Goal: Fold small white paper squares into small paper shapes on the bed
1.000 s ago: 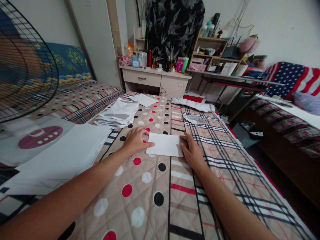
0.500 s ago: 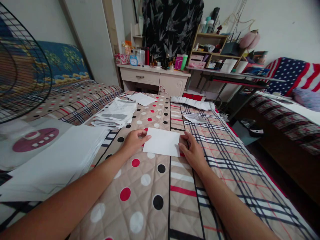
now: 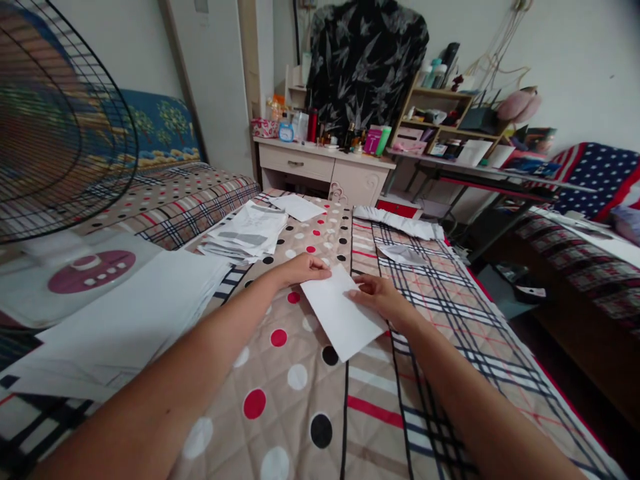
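Note:
A white sheet of paper [image 3: 345,317] is held at a slant over the quilted bedspread [image 3: 295,407], its near corner pointing toward me. My left hand [image 3: 307,269] pinches its far left corner between thumb and fingers. On the opposite side my right hand [image 3: 377,297] grips the right edge, thumb on top and fingers curled underneath. Whether the paper is a single sheet or folded, I cannot tell. To the left lie a pile of printed papers [image 3: 245,233] and a larger stack of white sheets [image 3: 135,320].
A fan [image 3: 65,127] stands close on the left, its base [image 3: 90,270] beside the stack. Farther off on the bed are another white sheet [image 3: 299,207], a long white strip [image 3: 397,223] and a small paper piece [image 3: 403,255]. A drawer cabinet [image 3: 300,163] stands behind.
The paper has turned clockwise from lying level to a slant. My left hand has moved to its far corner, and my right hand now grips its right edge. The view has shifted slightly.

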The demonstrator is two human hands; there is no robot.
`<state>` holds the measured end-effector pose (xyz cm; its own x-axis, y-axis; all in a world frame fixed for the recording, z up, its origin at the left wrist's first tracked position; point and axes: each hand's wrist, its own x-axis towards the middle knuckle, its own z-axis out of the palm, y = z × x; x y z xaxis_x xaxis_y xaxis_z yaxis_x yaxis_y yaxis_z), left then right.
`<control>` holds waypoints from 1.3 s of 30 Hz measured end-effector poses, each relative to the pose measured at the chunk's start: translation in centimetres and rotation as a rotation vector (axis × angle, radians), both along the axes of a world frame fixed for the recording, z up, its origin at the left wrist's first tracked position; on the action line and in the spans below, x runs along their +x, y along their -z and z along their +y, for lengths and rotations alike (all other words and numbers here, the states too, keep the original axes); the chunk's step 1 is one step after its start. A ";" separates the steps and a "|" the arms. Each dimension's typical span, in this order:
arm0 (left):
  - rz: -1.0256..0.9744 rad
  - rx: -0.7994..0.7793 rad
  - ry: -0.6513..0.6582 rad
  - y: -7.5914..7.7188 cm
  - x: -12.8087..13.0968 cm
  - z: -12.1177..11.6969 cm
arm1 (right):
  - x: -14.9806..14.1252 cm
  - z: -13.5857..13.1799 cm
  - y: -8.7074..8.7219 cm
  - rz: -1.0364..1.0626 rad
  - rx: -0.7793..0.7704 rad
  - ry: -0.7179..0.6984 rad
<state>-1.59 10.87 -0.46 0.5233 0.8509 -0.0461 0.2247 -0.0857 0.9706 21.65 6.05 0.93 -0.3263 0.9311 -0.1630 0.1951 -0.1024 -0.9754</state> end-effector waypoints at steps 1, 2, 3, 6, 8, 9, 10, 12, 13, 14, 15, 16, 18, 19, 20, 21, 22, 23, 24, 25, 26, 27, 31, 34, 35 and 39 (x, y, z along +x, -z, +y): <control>-0.028 -0.010 -0.019 0.0 0.2 0.2 | -0.2 0.2 0.1 0.005 -0.027 -0.015; -0.071 -0.019 -0.052 0.1 0.4 0.4 | -0.3 0.3 0.4 0.023 -0.036 0.005; -0.125 -0.028 -0.092 0.1 0.4 0.4 | -0.4 0.4 0.7 0.055 -0.031 0.064; -0.282 -0.069 -0.176 0.1 0.2 0.4 | -0.6 0.3 1.9 0.220 0.026 0.288; -0.322 -0.083 -0.170 0.0 0.0 0.2 | -0.8 0.2 2.3 0.319 0.076 0.383; -0.316 -0.081 -0.158 -0.1 0.0 0.1 | -0.8 0.1 2.3 0.346 0.092 0.412; -0.299 -0.075 -0.146 -0.1 0.1 0.1 | -0.9 0.0 2.3 0.360 0.100 0.428; -0.253 -0.066 -0.102 0.2 0.5 0.0 | -1.0 0.0 2.2 0.364 0.094 0.430; -0.226 -0.062 -0.075 0.3 0.7 -0.1 | -1.0 -0.1 2.1 0.363 0.090 0.420; -0.198 -0.056 -0.053 0.6 0.9 -0.1 | -1.1 0.0 2.1 0.365 0.088 0.407; -0.170 -0.050 -0.043 0.8 1.1 0.0 | -1.1 0.0 2.1 0.369 0.088 0.394; -0.145 -0.045 -0.045 1.0 1.2 0.0 | -1.0 0.0 2.2 0.372 0.088 0.384; -0.114 -0.037 -0.072 1.3 1.3 0.1 | -1.0 0.2 2.3 0.377 0.086 0.371; -0.110 -0.035 -0.085 1.4 1.2 0.1 | -0.9 0.2 2.4 0.380 0.080 0.363; -0.111 -0.035 -0.092 1.5 1.2 0.1 | -0.9 0.2 2.5 0.382 0.075 0.359; -0.111 -0.033 -0.096 1.5 1.2 0.2 | -0.9 0.3 2.6 0.385 0.069 0.358; -0.110 -0.030 -0.097 1.5 1.1 0.2 | -0.9 0.3 2.6 0.388 0.065 0.356; -0.109 -0.026 -0.098 1.5 1.1 0.2 | -0.9 0.3 2.6 0.393 0.062 0.355; -0.107 -0.023 -0.098 1.5 1.1 0.2 | -0.9 0.3 2.6 0.397 0.062 0.354; -0.104 -0.020 -0.099 1.5 1.1 0.2 | -0.9 0.2 2.6 0.399 0.064 0.354; -0.104 -0.019 -0.101 1.4 1.1 0.1 | -0.9 0.2 2.6 0.400 0.068 0.353; -0.104 -0.019 -0.103 1.4 1.1 0.1 | -0.9 0.2 2.6 0.401 0.072 0.350; -0.098 -0.025 -0.112 1.5 1.1 0.0 | -0.8 0.3 2.6 0.407 0.076 0.333; -0.099 -0.013 -0.116 1.5 1.1 0.0 | -0.8 0.3 2.7 0.406 0.073 0.337; -0.101 -0.009 -0.115 1.6 1.1 0.0 | -0.9 0.3 2.7 0.407 0.072 0.340; -0.134 -0.013 -0.096 1.5 1.1 0.1 | -1.2 0.1 2.5 0.407 0.081 0.353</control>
